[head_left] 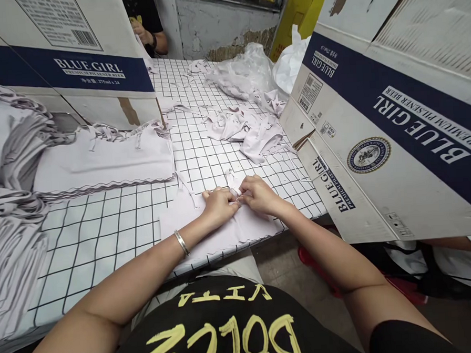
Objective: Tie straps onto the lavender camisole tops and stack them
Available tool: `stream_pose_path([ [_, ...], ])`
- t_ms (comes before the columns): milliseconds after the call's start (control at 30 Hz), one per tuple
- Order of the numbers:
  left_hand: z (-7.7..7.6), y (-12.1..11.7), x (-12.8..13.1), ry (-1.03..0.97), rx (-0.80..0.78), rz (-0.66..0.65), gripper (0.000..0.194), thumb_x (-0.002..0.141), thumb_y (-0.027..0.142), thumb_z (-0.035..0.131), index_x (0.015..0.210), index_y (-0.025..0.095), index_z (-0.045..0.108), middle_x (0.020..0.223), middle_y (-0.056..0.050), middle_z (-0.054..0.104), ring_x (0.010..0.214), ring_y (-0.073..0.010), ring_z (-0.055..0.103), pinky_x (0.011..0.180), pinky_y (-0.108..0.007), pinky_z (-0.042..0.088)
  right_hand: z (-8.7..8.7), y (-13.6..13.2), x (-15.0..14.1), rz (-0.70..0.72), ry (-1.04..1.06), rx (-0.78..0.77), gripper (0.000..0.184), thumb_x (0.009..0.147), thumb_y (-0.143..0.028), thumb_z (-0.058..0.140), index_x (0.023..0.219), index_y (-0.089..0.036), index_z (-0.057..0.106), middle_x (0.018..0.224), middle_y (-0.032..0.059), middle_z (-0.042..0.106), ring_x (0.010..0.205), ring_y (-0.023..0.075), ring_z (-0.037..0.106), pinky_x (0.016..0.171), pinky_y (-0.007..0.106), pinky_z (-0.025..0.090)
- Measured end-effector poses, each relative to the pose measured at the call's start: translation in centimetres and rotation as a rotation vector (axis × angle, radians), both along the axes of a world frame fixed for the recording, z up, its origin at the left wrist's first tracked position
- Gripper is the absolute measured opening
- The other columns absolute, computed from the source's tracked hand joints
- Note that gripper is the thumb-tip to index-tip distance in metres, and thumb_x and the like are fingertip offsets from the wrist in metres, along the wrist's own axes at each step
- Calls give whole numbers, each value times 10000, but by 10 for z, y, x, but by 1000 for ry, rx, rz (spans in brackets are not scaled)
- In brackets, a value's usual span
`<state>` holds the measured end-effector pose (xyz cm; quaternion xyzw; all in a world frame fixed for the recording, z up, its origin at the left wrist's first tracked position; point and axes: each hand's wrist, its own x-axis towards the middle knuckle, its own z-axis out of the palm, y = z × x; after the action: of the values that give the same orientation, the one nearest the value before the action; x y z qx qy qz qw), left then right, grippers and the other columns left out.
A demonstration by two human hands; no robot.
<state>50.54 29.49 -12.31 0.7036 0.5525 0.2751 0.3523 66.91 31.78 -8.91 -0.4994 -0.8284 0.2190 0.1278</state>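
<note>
two hands sit close together: the left hand (220,206) and the right hand (259,195) both pinch a pale fabric piece (230,233) near a narrow strap (231,178). it lies flat beneath them on the checked tablecloth (111,220). stacked pieces (112,162) lie left of the left hand; crumpled fabric (252,131) lies beyond the right hand, a white carton (332,153) to its right.

The cloth piece (255,226) looks matt, the plastic bag (249,69) glossy, the metal bangle (181,242) shiny.

Over here I count two white-and-navy cardboard cartons (105,107) (374,111), one silver metal bangle (181,242), and two bare hands (219,206) (258,196) on one pale-pink cloth piece (244,226).
</note>
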Motion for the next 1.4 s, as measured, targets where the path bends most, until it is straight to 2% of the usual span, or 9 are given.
stream_pose_path([
  [200, 1, 3, -2, 47, 22, 11, 145, 770, 238, 637, 631, 206, 663, 799, -27, 710, 928, -257, 544, 889, -473, 251, 5, 0, 2, 140, -109, 125, 134, 763, -103, 586, 642, -160, 580, 814, 87, 573, 794, 207, 425, 778, 368, 344],
  [333, 4, -15, -8, 280, 234, -52, 116, 840, 241, 595, 916, 204, 674, 1028, -90, 674, 1023, -286, 528, 913, -483, 272, 0, 6, 6, -81, 302, -291, 135, 717, -211, 643, 650, -181, 529, 722, 32, 577, 721, 180, 493, 675, 315, 356],
  [433, -1, -45, -17, 409, 398, -266, 338, 891, 320, 563, 1203, 191, 583, 1291, -139, 574, 1194, -307, 472, 1022, -509, 229, -2, 9, 6, -258, 709, -661, 217, 661, -231, 691, 745, -194, 494, 733, 22, 645, 666, 157, 551, 605, 274, 357],
  [567, -15, -76, -32, 463, 444, -537, 589, 919, 564, 427, 1428, 270, 398, 1542, -87, 325, 1422, -322, 237, 1129, -574, 53, 2, 22, -1, -389, 992, -903, 406, 600, -151, 730, 876, -216, 439, 817, 51, 712, 717, 170, 621, 555, 248, 372],
  [800, -17, -77, -35, 489, 417, -638, 711, 904, 663, 323, 1499, 279, 270, 1576, -70, 234, 1457, -311, 164, 1147, -573, 12, -6, 83, -19, -633, 980, -640, 461, 635, -109, 744, 945, -217, 420, 823, 37, 693, 649, 132, 617, 471, 208, 331],
  [967, 1, -87, -64, 487, 385, -289, 565, 966, 517, 314, 1433, 207, 388, 1467, -126, 437, 1340, -305, 384, 1091, -534, 232, -7, 82, 0, -544, 450, -350, 289, 765, -367, 686, 903, -224, 477, 703, 1, 640, 593, 140, 574, 527, 239, 372],
  [1133, 14, -114, -126, 667, 102, 295, 521, 902, 583, 380, 1084, 138, 582, 1084, -159, 611, 993, -325, 550, 829, -490, 411, -1, 15, 41, -466, -65, -111, 412, 677, -590, 685, 768, -216, 535, 732, 16, 625, 648, 172, 553, 539, 255, 328],
  [1267, 9, -125, -135, 713, -8, 310, 426, 871, 584, 405, 898, 184, 546, 958, -111, 587, 909, -309, 547, 768, -465, 402, -5, -33, 50, -362, -127, -199, 260, 775, -432, 606, 694, -208, 503, 744, 11, 616, 676, 163, 546, 573, 256, 344],
  [1400, 5, -124, -124, 540, 0, 326, 311, 879, 504, 402, 858, 202, 475, 846, -70, 564, 831, -267, 555, 719, -391, 418, -9, -57, 45, -499, -18, -207, 219, 799, -414, 578, 899, -236, 498, 733, -21, 596, 634, 154, 541, 569, 252, 352],
])
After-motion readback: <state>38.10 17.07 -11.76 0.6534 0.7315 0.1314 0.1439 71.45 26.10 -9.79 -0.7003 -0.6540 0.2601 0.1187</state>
